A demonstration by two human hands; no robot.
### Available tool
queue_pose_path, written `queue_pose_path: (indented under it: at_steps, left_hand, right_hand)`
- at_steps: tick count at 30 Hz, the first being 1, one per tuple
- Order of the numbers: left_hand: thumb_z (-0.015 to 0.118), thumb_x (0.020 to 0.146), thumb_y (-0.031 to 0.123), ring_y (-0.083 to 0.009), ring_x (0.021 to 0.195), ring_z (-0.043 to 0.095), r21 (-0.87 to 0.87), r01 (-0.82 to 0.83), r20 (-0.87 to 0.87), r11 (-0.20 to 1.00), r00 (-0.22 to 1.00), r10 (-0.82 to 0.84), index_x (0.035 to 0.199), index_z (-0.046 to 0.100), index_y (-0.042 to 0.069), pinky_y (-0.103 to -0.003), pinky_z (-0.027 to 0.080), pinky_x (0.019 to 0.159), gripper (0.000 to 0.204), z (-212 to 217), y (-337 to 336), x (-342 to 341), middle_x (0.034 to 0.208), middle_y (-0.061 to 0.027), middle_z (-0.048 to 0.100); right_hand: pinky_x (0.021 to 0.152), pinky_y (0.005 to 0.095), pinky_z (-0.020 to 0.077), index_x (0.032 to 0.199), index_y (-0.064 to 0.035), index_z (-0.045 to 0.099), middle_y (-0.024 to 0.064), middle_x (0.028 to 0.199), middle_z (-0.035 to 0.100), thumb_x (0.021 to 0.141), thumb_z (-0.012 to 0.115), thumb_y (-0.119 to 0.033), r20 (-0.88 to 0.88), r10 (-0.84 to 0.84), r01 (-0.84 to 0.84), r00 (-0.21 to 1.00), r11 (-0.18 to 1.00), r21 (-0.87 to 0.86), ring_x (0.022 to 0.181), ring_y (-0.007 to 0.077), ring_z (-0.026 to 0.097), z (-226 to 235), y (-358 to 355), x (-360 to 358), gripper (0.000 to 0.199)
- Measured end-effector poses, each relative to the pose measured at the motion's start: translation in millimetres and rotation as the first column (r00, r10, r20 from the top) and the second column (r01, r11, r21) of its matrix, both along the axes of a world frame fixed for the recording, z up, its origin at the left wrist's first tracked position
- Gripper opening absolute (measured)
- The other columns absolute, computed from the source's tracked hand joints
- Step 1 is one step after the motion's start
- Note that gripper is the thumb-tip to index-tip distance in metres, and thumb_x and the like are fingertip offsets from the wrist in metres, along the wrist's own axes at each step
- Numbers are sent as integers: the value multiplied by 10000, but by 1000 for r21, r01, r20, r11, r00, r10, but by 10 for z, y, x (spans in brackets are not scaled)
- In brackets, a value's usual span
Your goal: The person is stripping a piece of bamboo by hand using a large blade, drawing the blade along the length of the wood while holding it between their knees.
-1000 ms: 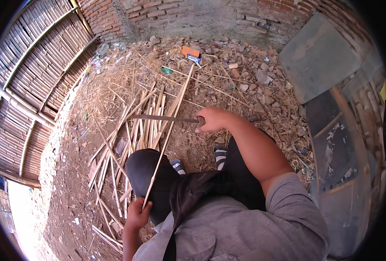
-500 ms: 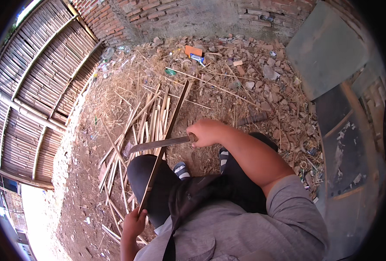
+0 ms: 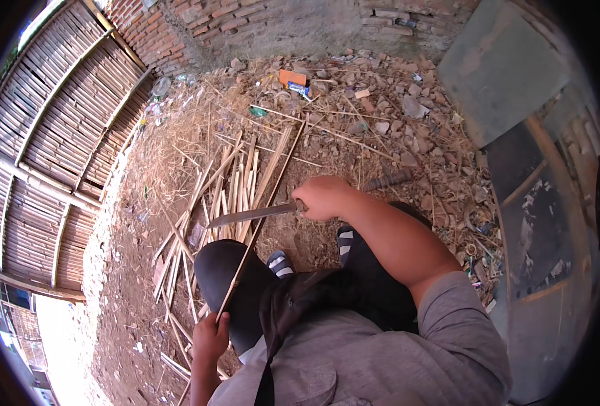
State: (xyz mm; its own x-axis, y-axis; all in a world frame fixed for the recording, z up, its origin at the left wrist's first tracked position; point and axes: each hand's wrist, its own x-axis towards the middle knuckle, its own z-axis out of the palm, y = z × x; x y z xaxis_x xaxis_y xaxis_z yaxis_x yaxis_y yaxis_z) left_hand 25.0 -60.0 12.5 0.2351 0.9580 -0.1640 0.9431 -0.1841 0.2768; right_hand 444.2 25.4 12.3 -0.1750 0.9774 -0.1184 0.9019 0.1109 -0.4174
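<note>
Fists closed: right hand [image 3: 321, 197] grips knife [image 3: 249, 215] (left hand [image 3: 210, 338], bamboo strip [image 3: 263, 216]).

- Split bamboo strips [image 3: 229, 196] litter the ground ahead-left, packed close.
- Rubble and stones [image 3: 395, 115] crowd the ground ahead-right.
- Brick wall [image 3: 246, 20] closes the far side, bamboo fence [image 3: 50, 142] the left.
- Bare dirt [image 3: 121, 304] lower left passable.

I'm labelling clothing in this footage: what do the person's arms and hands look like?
Both hands are bare, with no gloves: left hand, right hand. The right forearm is bare up to a short grey sleeve. No watch, rings or markings show.
</note>
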Motion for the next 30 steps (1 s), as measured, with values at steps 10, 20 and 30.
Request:
queue_pose_path:
  at_steps: [10,20,30]
  left_hand:
    - [575,982,366,-493,743,628,53,-32,74,998,997,28,768,588,18,-575,469,658,408,-266,31,-192,722,-274,630]
    - [584,969,403,-457,743,649,10,-48,-36,999,998,48,798,608,40,-567,491,668,402,-94,60,-101,734,-239,653]
    - [624,946,386,-444,670,648,148,-22,-15,989,1000,25,767,571,55,-551,500,605,381,-205,18,-74,691,-233,643]
  right_hand:
    - [745,434,539,992,-48,681,162,892,703,795,761,-357,-172,-33,38,985,999,26,847,314,691,-431,462,137,376]
    - [766,461,540,935,-73,677,174,878,695,787,753,-338,-6,153,-152,988,984,-97,886,350,686,-145,211,-394,313]
    - [793,449,525,1095,-36,679,200,922,690,782,759,-421,-173,-202,216,964,974,63,914,353,680,-671,543,402,502]
